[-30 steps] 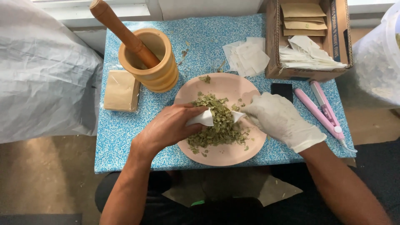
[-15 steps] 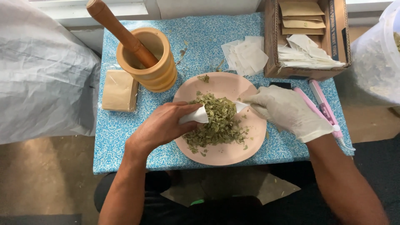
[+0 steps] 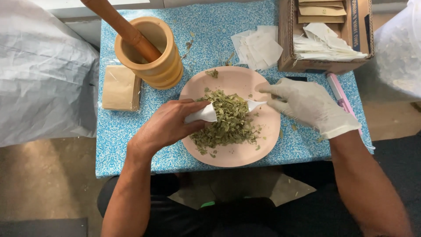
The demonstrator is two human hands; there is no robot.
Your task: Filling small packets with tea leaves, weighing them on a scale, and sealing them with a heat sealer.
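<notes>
Herbs (image 3: 227,124), dried green leafy bits, sit piled mid-frame on a pink plate (image 3: 237,151), which rests on the blue speckled worktop (image 3: 131,140). Left hand (image 3: 169,125), bare, has its grip clamped on a small white sachet (image 3: 202,115) at the pile's left edge. Right hand (image 3: 307,104), in a white glove, pinches a white scoop (image 3: 255,105) at the pile's right edge, so that grip's closed on it too. Upper left of the frame there's a wooden mortar (image 3: 151,50) with a pestle (image 3: 120,26) leaning in it, and a tan packet (image 3: 119,87) just beside it. Upper right, a cardboard box (image 3: 326,35) with loose sachets. Pink pens (image 3: 340,94) peek out behind the gloved wrist.
</notes>
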